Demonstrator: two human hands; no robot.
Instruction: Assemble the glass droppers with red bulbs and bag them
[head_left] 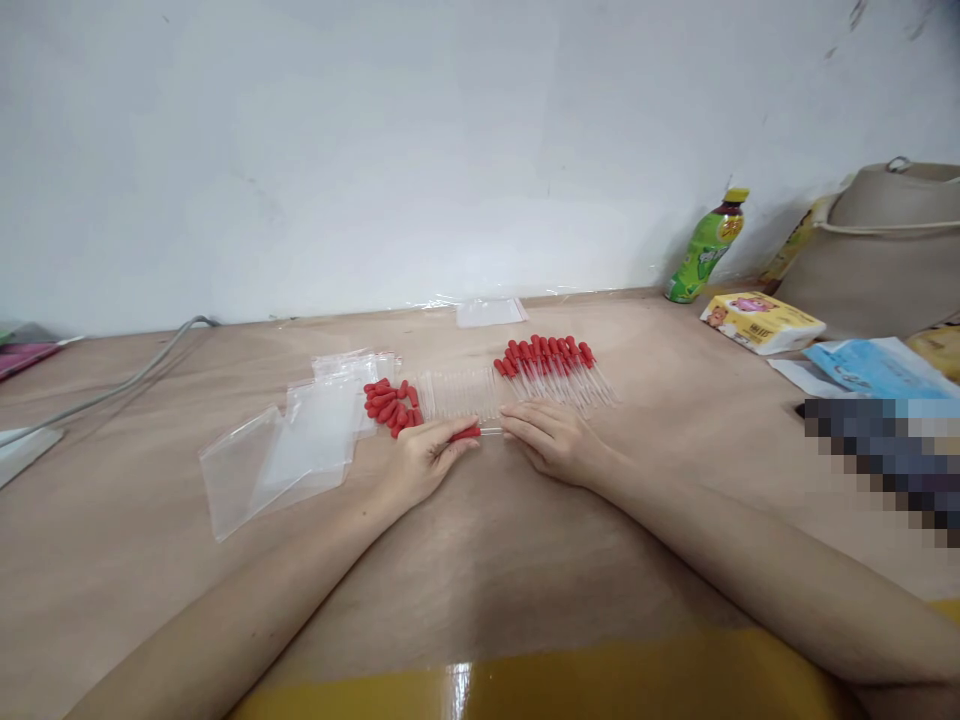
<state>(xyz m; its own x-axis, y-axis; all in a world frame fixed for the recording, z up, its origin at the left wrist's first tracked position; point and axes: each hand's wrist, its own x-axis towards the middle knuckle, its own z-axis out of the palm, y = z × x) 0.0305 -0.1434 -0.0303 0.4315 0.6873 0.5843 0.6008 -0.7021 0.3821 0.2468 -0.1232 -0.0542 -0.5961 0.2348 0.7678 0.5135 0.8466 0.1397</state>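
Between finger and thumb, my left hand (pixel 435 452) pinches a red rubber bulb (pixel 466 433). A thin clear tube (pixel 491 431) runs from the bulb to my right hand (pixel 551 440), whose fingers are closed on its other end. Just beyond my hands lies a row of clear tubes (pixel 457 393). Loose red bulbs (pixel 386 405) are heaped to its left, close to my left hand. Droppers with red bulbs fitted on clear tubes (pixel 555 368) lie in a group at the right, beyond my right hand.
Clear plastic bags (pixel 311 435) overlap on the left of the table (pixel 450 560); another bag (pixel 491 313) lies by the wall. A green bottle (pixel 705 250), a yellow box (pixel 761 322), a blue packet (pixel 877 368) and a grey-brown bag (pixel 892 260) are at right. A cable (pixel 142 372) crosses the left.
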